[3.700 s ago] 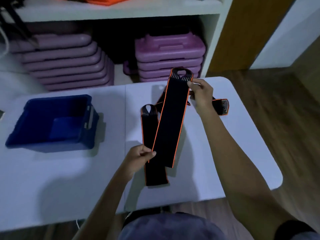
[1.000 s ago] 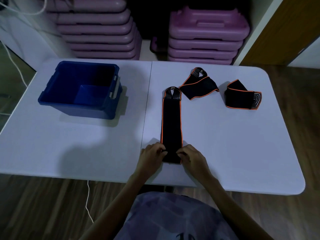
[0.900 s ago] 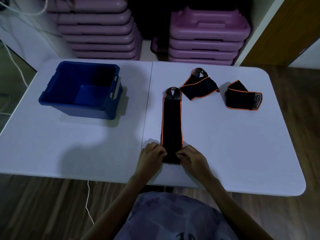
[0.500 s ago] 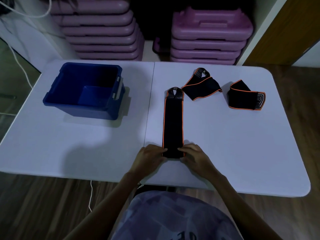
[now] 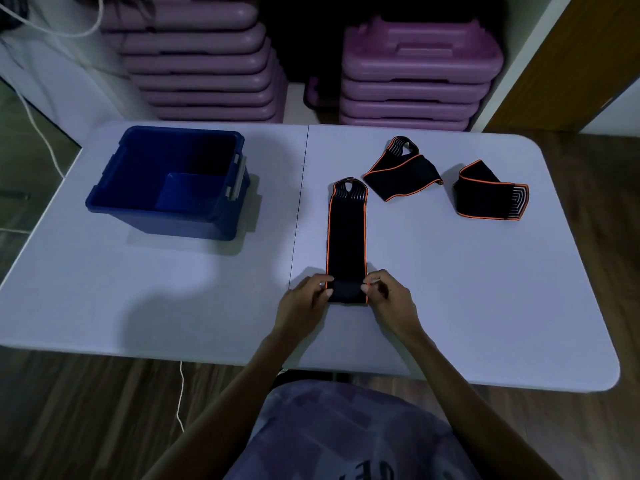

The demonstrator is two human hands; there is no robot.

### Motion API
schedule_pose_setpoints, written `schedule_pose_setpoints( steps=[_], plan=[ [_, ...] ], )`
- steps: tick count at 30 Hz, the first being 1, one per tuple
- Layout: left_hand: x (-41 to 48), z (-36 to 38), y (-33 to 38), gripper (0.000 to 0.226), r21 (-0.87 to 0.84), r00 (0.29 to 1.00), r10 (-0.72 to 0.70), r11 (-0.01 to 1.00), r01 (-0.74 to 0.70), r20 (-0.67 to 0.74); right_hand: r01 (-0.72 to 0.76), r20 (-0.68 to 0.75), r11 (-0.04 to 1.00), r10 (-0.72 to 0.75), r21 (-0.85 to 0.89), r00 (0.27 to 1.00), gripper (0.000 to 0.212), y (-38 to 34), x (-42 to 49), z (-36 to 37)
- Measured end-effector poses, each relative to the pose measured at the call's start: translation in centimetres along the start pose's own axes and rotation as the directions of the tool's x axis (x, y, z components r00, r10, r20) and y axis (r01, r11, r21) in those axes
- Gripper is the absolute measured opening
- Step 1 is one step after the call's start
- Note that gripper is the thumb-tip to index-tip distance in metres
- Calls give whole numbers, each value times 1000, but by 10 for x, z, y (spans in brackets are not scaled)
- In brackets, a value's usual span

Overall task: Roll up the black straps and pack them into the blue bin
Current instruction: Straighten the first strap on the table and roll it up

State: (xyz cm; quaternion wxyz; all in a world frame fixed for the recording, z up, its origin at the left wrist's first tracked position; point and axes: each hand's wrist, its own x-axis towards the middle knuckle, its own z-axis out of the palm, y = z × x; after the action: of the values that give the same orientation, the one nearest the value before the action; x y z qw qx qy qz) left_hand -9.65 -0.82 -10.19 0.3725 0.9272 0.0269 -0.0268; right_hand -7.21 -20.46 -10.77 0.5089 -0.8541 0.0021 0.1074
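A long black strap (image 5: 346, 233) with orange edging lies flat down the middle of the white table (image 5: 485, 289), its loop end pointing away from me. Its near end is folded over into a small roll. My left hand (image 5: 306, 303) pinches the roll's left side and my right hand (image 5: 388, 299) pinches its right side. Two more black straps lie loosely folded farther back: one (image 5: 403, 173) just right of the loop end, the other (image 5: 490, 194) farther right. The blue bin (image 5: 166, 209) stands at the back left with nothing visible inside.
Stacks of purple plastic steps (image 5: 412, 67) fill the shelf behind the table. A white cable (image 5: 180, 396) hangs below the table's near edge over the wooden floor. A brown door (image 5: 571, 57) is at the back right.
The strap, held up in the air at first, now lies flat on the table. In the last second both hands have turned its near end over into a first small roll.
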Motion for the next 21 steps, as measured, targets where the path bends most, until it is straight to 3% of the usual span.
schedule_pose_setpoints(
  steps=[5, 9, 12, 15, 18, 21],
  plan=[
    [0, -8, -13, 57, 101, 972, 95, 988, -118, 215, -28, 17, 999, 29, -34, 999, 10, -1, 1, -1],
    [-3, -8, -12, 44, 38, 990, 62, 997, -67, 124, -72, 99, 996, 68, 47, 993, 11, -6, -6, -6],
    [-4, -9, -9, 32, 16, 991, 74, 997, -76, 116, -103, 222, 990, 80, 93, 972, 41, -8, -14, -16],
    [-2, -8, -8, 19, 32, 993, 34, 999, -38, 117, -89, 262, 992, 64, 86, 963, 40, -11, -12, -22],
    [-2, -5, -7, 40, 13, 996, 2, 1000, -4, 85, -49, 254, 999, 43, 17, 966, 13, -12, -8, -22],
    [0, 1, -6, 44, 15, 998, -47, 999, 47, 44, -7, 242, 997, 27, -82, 970, 32, -5, -8, -18]
  ],
)
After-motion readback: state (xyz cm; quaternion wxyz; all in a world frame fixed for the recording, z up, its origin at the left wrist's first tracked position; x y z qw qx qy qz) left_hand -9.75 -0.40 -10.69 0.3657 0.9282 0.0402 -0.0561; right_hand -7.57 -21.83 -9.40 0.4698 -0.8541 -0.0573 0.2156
